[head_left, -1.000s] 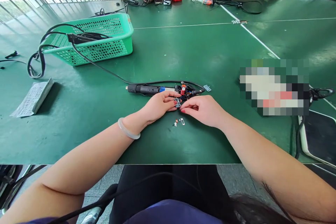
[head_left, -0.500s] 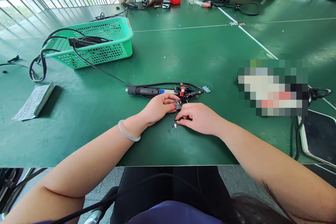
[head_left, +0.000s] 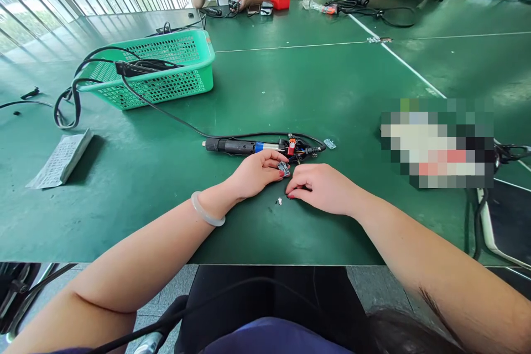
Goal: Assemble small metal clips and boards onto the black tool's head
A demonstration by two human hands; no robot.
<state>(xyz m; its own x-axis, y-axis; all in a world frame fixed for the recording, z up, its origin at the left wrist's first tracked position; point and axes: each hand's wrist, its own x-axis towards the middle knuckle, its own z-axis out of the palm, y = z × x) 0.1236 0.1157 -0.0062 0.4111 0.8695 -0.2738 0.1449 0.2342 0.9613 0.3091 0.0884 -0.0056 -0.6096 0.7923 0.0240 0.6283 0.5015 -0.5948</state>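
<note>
My left hand (head_left: 258, 175) is closed on a small grey plate (head_left: 284, 168) with cut-outs, held between thumb and fingers. Just to its right, my right hand (head_left: 317, 188) rests low over the table, thumb and fingertips curled near each other; whether anything small is between them is hidden. Tiny white bits (head_left: 279, 201) lie on the green table left of those fingertips. Beyond both hands lies a black cylindrical device (head_left: 236, 146) with a blue band and exposed red and black parts at its right end. A second grey plate (head_left: 329, 144) lies beside that end.
A green basket (head_left: 166, 88) of black cables stands at the back left, its cable running to the device. Folded paper (head_left: 60, 160) lies at left. A blurred-out item (head_left: 435, 146) and a dark tray (head_left: 510, 215) are at right. Two people sit across the table.
The whole view has shifted slightly, with things appearing a little farther right. My right fingertips have drawn away from the tiny white bits. My left hand still holds the grey plate.
</note>
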